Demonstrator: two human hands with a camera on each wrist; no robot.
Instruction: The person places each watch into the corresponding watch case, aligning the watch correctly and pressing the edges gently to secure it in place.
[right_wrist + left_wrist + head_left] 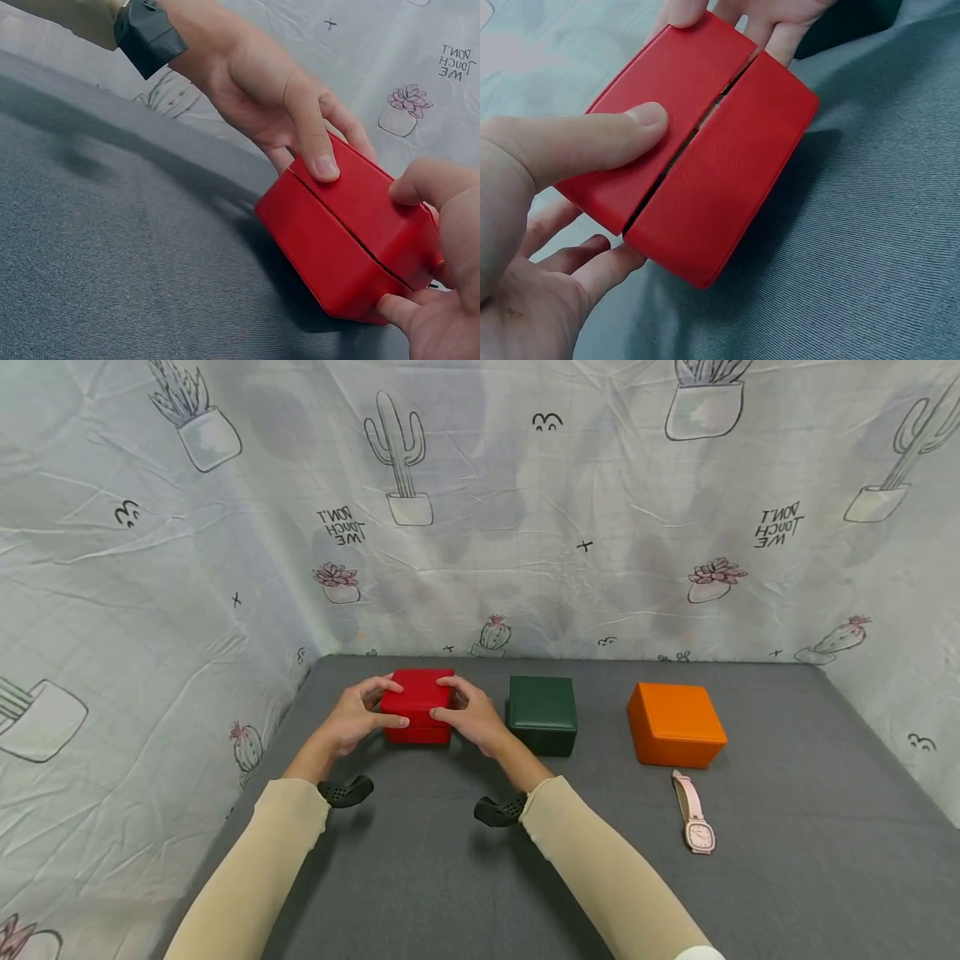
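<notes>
A red box (422, 692) sits at the back left of the grey table, with a hand on each side of it. My left hand (349, 717) grips its left side, the thumb pressing on the front of the lid. From the right, my right hand (478, 720) holds the other side, its thumb also on the lid's front. In the left wrist view, a narrow dark gap runs between the lid (641, 161) and the base (724, 180). The inside of the box is hidden.
Right of the red box stands a dark green box (542, 714), its lid down. Farther right is an orange box (677, 723), with a pink watch (694, 817) lying in front of it. A patterned white cloth (525, 560) hangs behind the grey tabletop (427, 877).
</notes>
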